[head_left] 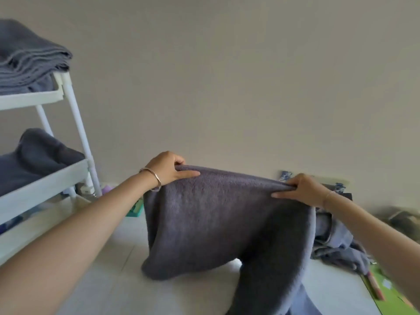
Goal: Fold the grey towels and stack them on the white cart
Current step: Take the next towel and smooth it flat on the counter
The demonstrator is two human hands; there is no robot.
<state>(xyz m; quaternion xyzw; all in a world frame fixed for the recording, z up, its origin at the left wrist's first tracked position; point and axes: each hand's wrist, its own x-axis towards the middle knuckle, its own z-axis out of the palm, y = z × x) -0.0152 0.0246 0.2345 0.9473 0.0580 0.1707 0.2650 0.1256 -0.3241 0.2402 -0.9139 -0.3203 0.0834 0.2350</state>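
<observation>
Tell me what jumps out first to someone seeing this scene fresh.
The eye lands on the grey towel held up in the centre, its top edge pinched by the left hand and the right hand so it hangs down in front of the person. Next comes the white cart at the left, with folded grey towels stacked on its top shelf. More crumpled grey cloth lies low at the right, behind the held towel.

Both forearms are bare, with no sleeves to see. On the wrist of the left hand sits a thin metal bangle, gold or rose in tone, round and plain. The wrist of the right hand wears a very fine, pale bracelet, like a thin chain.
</observation>
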